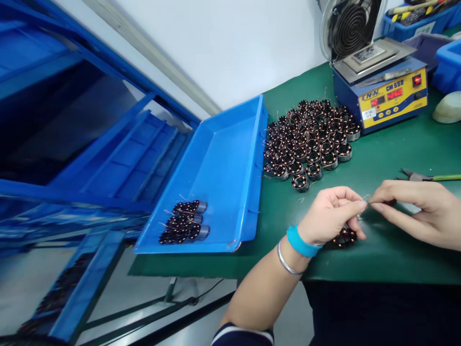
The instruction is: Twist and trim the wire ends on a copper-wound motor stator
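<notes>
My left hand [336,214] pinches a thin wire end [366,197] between thumb and forefinger. My right hand [418,209] meets it there, its thumb and forefinger closed on the same wire. Partly hidden under my left hand is a wire-wound motor stator [345,238], black with copper spots, close to the table's front edge. Whether the wire belongs to this stator I cannot tell. A pair of cutters [418,176] with a green handle lies behind my right hand.
Many similar stators [313,139] stand grouped on the green table [389,154]. Left of them, a blue tray [230,158] holds several more at its near end. A blue-and-yellow solder pot [392,98] with a red display stands at the back. Blue racks [118,158] fill the left.
</notes>
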`<state>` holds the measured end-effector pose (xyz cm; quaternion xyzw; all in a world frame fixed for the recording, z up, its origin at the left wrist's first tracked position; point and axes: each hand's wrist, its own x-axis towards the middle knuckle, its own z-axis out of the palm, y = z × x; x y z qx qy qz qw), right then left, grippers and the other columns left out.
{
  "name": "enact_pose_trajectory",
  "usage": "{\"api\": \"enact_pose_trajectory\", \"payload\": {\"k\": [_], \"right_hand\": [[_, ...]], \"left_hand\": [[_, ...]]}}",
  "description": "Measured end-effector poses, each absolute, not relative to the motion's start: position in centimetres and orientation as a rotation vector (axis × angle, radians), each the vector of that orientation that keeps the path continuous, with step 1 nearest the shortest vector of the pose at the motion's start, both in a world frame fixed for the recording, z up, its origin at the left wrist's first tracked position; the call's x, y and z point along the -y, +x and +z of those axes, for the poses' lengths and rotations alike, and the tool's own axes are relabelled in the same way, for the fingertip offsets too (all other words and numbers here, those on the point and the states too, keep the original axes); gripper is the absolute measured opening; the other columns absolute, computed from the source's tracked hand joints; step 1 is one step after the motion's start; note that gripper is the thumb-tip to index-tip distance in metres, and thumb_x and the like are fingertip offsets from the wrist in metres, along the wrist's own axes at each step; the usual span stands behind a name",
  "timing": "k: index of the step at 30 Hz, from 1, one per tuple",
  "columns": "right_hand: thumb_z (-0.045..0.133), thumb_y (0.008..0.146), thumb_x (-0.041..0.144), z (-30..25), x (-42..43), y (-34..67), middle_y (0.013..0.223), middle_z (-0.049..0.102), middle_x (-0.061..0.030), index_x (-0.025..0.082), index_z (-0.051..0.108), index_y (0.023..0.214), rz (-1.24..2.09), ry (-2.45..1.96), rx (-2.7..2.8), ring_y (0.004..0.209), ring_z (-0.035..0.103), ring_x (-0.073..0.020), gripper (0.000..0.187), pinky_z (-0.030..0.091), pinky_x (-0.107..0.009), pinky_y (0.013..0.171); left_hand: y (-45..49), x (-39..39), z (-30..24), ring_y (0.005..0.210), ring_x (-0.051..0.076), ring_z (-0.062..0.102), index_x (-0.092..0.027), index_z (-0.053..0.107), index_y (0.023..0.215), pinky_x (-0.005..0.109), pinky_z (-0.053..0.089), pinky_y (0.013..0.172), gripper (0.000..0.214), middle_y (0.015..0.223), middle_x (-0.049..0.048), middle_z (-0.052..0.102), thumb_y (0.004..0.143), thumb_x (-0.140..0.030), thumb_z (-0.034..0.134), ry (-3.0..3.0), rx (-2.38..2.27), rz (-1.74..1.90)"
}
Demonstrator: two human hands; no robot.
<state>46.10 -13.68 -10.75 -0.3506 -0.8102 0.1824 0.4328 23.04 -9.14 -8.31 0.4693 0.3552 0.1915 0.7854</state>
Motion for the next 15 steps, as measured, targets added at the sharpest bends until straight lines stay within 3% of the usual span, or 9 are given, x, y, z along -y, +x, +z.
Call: {"api": "enact_pose_trajectory", "payload": {"k": [9, 15], "right_hand": [[0.064, 0.118, 0.015, -11.63, 13.81, 46.45, 0.099, 0.082, -0.0043, 0.023, 0.072, 0.123, -0.076, -0.841, 2.175, 0.078, 0.079, -0.0179, 0.013, 0.060, -0.030, 0.068], [0.063, 0.115, 0.016, -11.86, 14.29, 45.64, 0.089, 0.078, -0.0016, 0.024, 0.075, 0.114, 0.106, -0.882, 2.102, 0.070, 0.073, -0.0167, 0.014, 0.055, -0.030, 0.063]], "left_hand": [[23.11, 9.27, -8.12, 0.049, 0.013, 0.069, -0.020, 0.066, 0.085, 0.018, 0.048, 0.052, 0.058, 0.055, -0.0051, 0.066, 0.073, -0.058, 0.109, 1.013, -0.797, 0.392], [23.25, 9.62, -8.28, 0.051, 0.014, 0.069, -0.021, 0.064, 0.085, 0.020, 0.048, 0.052, 0.056, 0.057, -0.0044, 0.065, 0.079, -0.060, 0.103, 1.118, -0.840, 0.391]]}}
